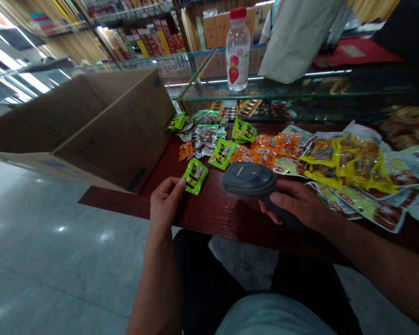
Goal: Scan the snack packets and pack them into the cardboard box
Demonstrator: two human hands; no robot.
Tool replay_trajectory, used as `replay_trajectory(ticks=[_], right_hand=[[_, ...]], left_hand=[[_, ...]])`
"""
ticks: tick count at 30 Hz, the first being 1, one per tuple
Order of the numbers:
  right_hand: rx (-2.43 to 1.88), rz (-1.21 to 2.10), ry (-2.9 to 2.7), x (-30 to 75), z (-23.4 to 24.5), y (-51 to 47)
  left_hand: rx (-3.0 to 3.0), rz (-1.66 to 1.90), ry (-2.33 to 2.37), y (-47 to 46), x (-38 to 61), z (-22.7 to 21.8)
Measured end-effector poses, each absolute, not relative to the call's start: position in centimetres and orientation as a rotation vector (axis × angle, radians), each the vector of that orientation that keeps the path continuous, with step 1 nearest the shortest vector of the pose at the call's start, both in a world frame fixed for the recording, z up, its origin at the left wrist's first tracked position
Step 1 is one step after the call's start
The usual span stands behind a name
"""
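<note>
My left hand [165, 197] pinches the near left corner of a small green snack packet [195, 176] over the dark red wooden counter [209, 211]. In my right hand [296, 202] is a grey handheld barcode scanner [249, 179], fingers wrapped round its handle and its head turned left. Just beyond the scanner lie another green packet [222, 154] and several orange packets [261, 156]. Farther back are clear packets with dark contents [209, 135] and a pair of overlapping green packets [244, 130]. Yellow-edged packets [356, 163] are heaped on the right.
An open cardboard box [115, 130] stands at the left, overhanging the counter's edge. On the glass display case [202, 88] stands a red-capped bottle [237, 51], with a pale bag [293, 42] beside it. Part of a person's arm [266, 30] shows behind. Stocked shelves [143, 37] line the back.
</note>
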State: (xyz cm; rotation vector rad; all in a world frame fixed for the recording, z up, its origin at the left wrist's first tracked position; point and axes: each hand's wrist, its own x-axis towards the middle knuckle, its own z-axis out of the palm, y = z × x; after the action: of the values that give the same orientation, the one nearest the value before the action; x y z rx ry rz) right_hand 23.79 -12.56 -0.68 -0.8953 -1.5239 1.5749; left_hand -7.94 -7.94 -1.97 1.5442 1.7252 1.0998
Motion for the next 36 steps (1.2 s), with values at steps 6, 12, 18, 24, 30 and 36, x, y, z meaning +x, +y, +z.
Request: replay_trajectory(ticks=[6,12,18,24,30,36], right_hand=[[-0.871,1.618,-1.179,23.7,-0.8,-12.1],[-0.916,1.597,-0.993,24.3,-1.3,-11.6],[-0.898,1.605,-0.932,24.0,-1.0,-11.7],[-0.896,1.622,-0.936,23.8,-0.9,-11.6],[-0.920,1.614,-0.949,23.7,-1.0,-11.6],[-0.905,1.606,-0.967,23.7,-1.1,-11.4]], left_hand=[[1.429,1.085,1.575,-6.7,-6.4,-0.8],[1.362,0.969,1.279,-2.2,-1.7,0.0],[1.599,0.777,1.576,0.1,-1.3,-0.6],[1.951,0.885,2.200,2.1,-6.7,0.8],[1.960,0.705,2.182,4.3,-8.5,-0.9],[1.953,0.777,2.141,4.8,-9.0,-1.7]])
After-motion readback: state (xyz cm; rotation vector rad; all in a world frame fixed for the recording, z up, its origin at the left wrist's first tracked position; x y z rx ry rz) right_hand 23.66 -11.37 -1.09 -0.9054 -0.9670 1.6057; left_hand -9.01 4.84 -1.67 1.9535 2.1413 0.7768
